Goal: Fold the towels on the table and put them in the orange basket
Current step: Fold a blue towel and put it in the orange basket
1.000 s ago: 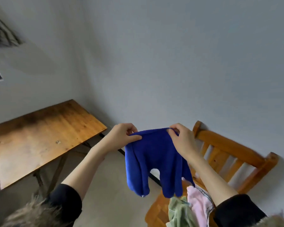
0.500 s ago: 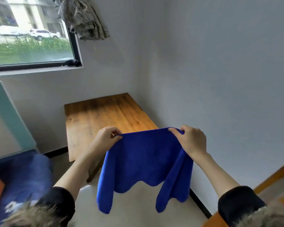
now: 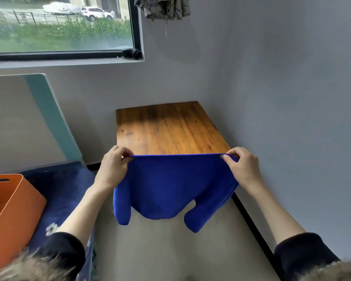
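Observation:
A blue towel [image 3: 170, 185] hangs in the air, stretched flat between my hands in front of the near edge of the wooden table [image 3: 166, 126]. My left hand [image 3: 112, 167] pinches its upper left corner and my right hand [image 3: 242, 167] pinches its upper right corner. The top edge is taut and level; the lower corners droop in two lobes over the floor. The orange basket [image 3: 14, 207] stands at the far left on a dark blue cushion, partly cut off by the frame.
The table stands against the grey wall [image 3: 282, 98] on the right, under a window [image 3: 59, 25]. A white and teal panel [image 3: 39, 114] leans on the wall at left. The dark blue cushion [image 3: 63, 191] lies beside the table. Beige floor [image 3: 170, 250] is below.
The view has swung left from a wooden chair with other towels to the table, window and orange basket. My hands have drawn apart, spreading the blue towel wide and taut.

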